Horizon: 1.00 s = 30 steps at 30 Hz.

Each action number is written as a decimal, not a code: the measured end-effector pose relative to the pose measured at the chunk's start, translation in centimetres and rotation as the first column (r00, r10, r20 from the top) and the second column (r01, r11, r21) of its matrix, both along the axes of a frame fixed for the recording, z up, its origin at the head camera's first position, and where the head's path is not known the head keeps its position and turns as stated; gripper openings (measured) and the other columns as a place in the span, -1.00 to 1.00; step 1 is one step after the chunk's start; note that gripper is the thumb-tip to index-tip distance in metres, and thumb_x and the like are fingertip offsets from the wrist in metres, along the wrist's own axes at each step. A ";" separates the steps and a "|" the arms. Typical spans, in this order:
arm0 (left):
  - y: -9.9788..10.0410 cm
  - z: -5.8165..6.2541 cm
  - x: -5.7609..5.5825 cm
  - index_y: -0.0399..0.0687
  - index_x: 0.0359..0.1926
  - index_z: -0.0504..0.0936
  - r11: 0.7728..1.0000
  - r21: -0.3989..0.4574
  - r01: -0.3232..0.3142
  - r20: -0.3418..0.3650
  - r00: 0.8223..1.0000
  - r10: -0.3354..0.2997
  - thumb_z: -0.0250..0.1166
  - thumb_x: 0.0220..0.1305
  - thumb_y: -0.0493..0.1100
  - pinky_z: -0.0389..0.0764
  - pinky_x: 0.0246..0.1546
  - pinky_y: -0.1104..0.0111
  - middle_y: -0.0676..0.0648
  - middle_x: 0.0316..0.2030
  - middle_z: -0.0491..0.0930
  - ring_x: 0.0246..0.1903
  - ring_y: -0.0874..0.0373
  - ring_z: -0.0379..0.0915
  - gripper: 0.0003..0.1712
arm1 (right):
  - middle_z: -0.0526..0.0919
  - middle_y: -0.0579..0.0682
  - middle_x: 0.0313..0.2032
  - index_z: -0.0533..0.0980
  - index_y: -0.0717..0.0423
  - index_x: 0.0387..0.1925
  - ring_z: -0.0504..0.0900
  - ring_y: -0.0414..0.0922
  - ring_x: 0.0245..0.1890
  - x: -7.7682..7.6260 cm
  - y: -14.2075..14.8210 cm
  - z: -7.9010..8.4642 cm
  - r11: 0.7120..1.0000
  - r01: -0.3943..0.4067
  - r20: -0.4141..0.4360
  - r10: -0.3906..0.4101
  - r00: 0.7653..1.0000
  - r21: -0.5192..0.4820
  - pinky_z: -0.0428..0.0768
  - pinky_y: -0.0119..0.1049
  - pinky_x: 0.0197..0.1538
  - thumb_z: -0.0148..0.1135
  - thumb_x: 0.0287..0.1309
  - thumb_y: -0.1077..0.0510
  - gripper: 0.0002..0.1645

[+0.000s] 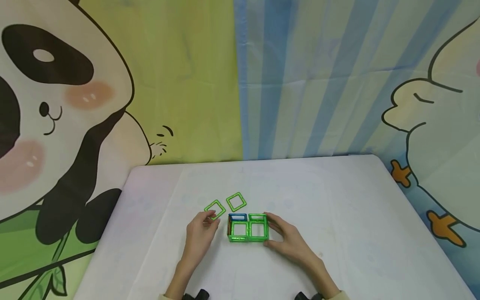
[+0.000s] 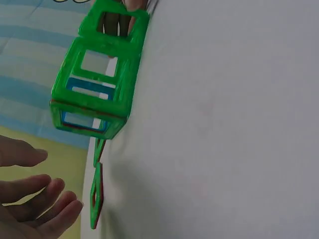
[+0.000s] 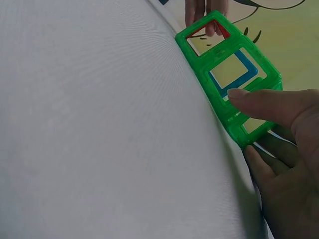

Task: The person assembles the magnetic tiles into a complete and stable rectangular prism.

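Note:
Green square magnetic tiles are joined into a hollow two-cell box [image 1: 248, 238] on the white table, with one blue tile [image 1: 238, 217] at its back left. My right hand [image 1: 288, 241] holds the box's right end, its thumb [image 3: 256, 104] on the near face and fingers round the far side. Left of the box, my left hand [image 1: 200, 233] hovers with thumb and fingers apart, fingertips overlapping a loose green tile [image 1: 221, 205] in the head view. In the left wrist view a gap shows between those fingers and the tile [image 2: 93, 199]. A second loose green tile [image 1: 230, 205] lies behind the box.
The white table [image 1: 360, 221] spreads out on both sides of the hands. Behind it hang cloth backdrops, one with a panda [image 1: 108, 129] and one with blue stripes [image 1: 275, 83]. Dark wrist devices [image 1: 196, 295] show at the bottom edge.

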<state>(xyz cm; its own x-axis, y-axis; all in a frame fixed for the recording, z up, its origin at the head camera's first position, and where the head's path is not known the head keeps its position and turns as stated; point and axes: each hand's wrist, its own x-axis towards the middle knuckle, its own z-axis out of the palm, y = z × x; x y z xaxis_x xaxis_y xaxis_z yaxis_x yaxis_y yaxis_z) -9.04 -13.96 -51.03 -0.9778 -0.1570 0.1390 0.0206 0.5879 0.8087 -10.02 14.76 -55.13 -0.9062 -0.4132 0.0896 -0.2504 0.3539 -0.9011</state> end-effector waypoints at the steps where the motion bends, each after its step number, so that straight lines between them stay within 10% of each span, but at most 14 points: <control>1: -0.2 0.2 -0.4 -0.37 0.06 0.67 0.999 -0.037 0.015 -0.009 1.000 -0.015 0.44 0.23 -0.37 0.72 -0.09 0.19 -0.20 -0.13 0.71 -0.17 0.00 0.64 -0.63 | 0.41 0.21 0.43 0.28 0.10 0.50 0.53 0.15 0.34 0.0 0.0 0.0 1.000 0.002 0.000 -0.002 1.000 0.000 0.47 -0.08 0.38 0.57 0.01 0.28 0.03; 10: -1.3 -0.1 -3.3 -0.45 0.21 0.57 0.937 -0.331 0.112 0.042 0.994 -0.104 0.51 0.17 -0.28 0.62 0.03 0.02 -0.32 0.06 0.58 0.06 -0.17 0.48 -0.40 | 0.41 0.16 0.45 0.29 0.05 0.50 0.53 0.12 0.35 0.0 0.2 -0.2 1.000 0.016 0.020 -0.016 1.000 -0.006 0.46 -0.06 0.39 0.58 0.01 0.25 0.03; 19: -1.1 -1.0 -4.5 -0.47 0.30 0.47 0.881 -0.425 0.210 0.092 0.978 -0.189 0.50 0.20 -0.25 0.51 0.30 -0.04 -0.38 0.23 0.50 0.29 -0.24 0.38 -0.29 | 0.39 0.18 0.46 0.29 0.04 0.50 0.52 0.14 0.36 -0.1 0.2 -0.3 1.000 0.015 0.041 -0.014 0.999 -0.020 0.46 -0.04 0.39 0.58 0.01 0.24 0.03; 26: -0.3 -1.1 -4.9 -0.57 0.24 0.49 0.802 -0.542 0.251 0.101 0.967 -0.234 0.46 0.17 -0.34 0.58 0.19 -0.02 -0.44 0.13 0.54 0.17 -0.27 0.45 -0.35 | 0.39 0.17 0.46 0.28 0.01 0.51 0.52 0.14 0.36 0.0 0.2 -0.3 1.000 0.022 0.050 -0.022 0.999 -0.009 0.46 -0.02 0.39 0.58 0.03 0.19 0.03; 30: -0.1 -1.1 -5.1 -0.64 0.21 0.48 0.797 -0.548 0.252 0.109 0.967 -0.230 0.45 0.12 -0.40 0.58 0.15 -0.03 -0.48 0.10 0.50 0.13 -0.28 0.43 -0.35 | 0.40 0.14 0.45 0.29 -0.02 0.51 0.53 0.12 0.35 0.0 0.2 -0.4 0.999 0.034 0.054 -0.034 0.998 0.008 0.48 -0.09 0.40 0.58 0.02 0.18 0.04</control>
